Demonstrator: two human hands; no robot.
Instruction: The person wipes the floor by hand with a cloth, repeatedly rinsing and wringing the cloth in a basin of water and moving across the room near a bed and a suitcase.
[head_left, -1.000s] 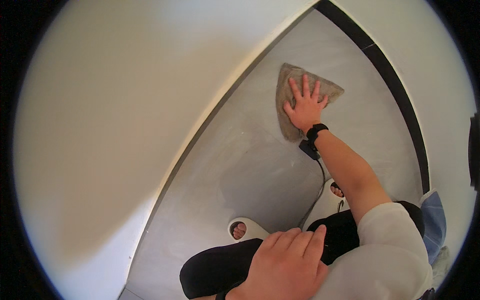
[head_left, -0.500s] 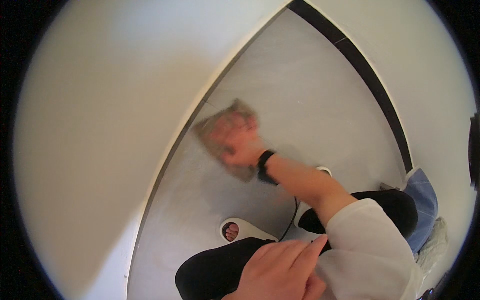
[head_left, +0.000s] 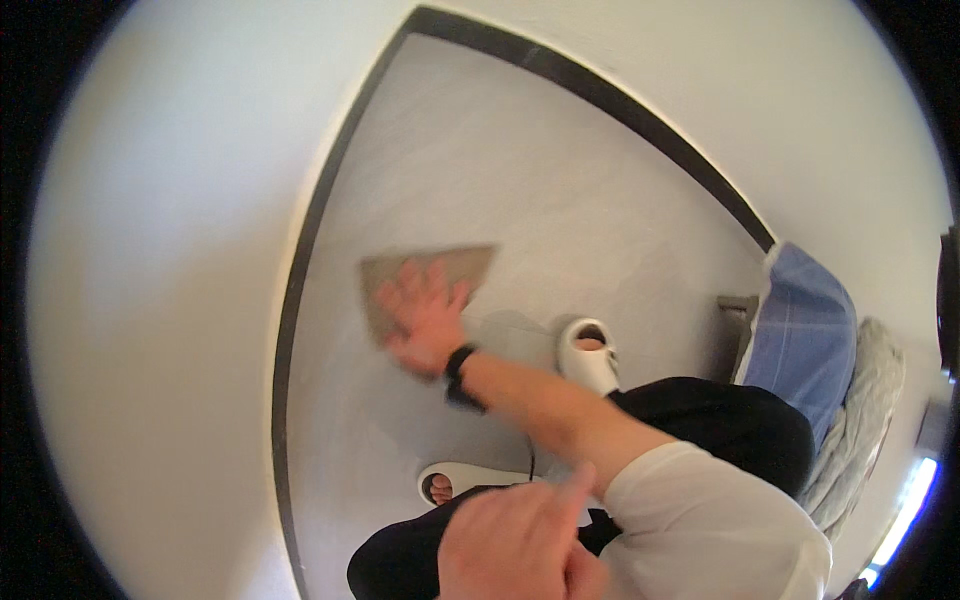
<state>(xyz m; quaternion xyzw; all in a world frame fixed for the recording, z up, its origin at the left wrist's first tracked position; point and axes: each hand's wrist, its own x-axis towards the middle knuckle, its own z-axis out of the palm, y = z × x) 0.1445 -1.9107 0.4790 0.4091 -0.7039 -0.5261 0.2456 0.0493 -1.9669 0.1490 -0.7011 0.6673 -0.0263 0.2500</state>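
Flat on a greyish-brown cloth (head_left: 470, 262) lies my right hand (head_left: 425, 315), its fingers spread, pressing the cloth against the grey floor. The hand is slightly blurred, and a black band (head_left: 460, 378) circles its wrist. The cloth's near part is hidden under the palm. At the bottom of the view my left hand (head_left: 515, 545) is over my left leg in black trousers (head_left: 400, 555), at least one finger stretched out. It holds nothing that I can see, and its far fingers are partly hidden.
White walls meet the floor (head_left: 480, 140) along a dark skirting strip (head_left: 600, 90). My feet wear white slippers (head_left: 590, 372). To the right, blue fabric (head_left: 805, 320) drapes over something with a grey-brown edge, beside pale crumpled fabric (head_left: 860, 430). A thin black cable runs between my feet.
My right hand has moved with the cloth away from the left wall's base, its fingers now more spread. The view has shifted, showing more of the blue fabric and the far corner.
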